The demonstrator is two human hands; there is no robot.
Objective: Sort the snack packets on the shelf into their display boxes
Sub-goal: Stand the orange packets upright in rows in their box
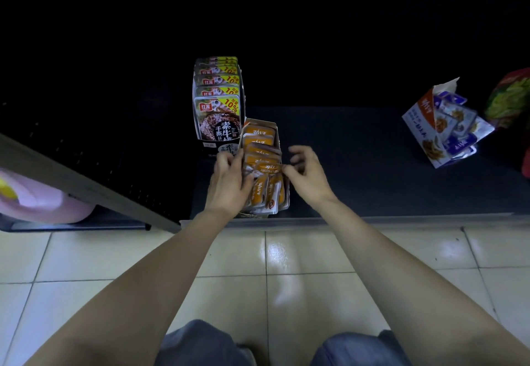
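Shelf: a dark, low shelf (358,170) just above the pale tiled floor (129,253).
Orange display box: an open carton (277,140) near the shelf's front edge, close to the middle of the view, its long side running from 6 to 12 o'clock.
Orange packets: a row (259,136) stands in the back of the carton, and more lie loosely at its front end.
Left hand: the left hand (229,177) grips the carton's left wall, at 9 o'clock from the carton; its fingers curl over the outer side and the thumb lies across the packets inside.
Right hand: the right hand (308,173), at 3 o'clock from the carton, pinches one orange packet (269,168) by its end between thumb and forefinger. The packet lies crosswise over the others, and the remaining fingers are loosely curled above it.
Black steak-snack packets: an upright row (218,107) in a black box, touching the carton's corner at 11 o'clock.
Blue display box: a torn, tilted carton (415,124) well apart at 2 o'clock, with blue packets (456,124) spilling out.
Red and green bag: the bag (509,99) sits at the right edge, just beside the blue carton.
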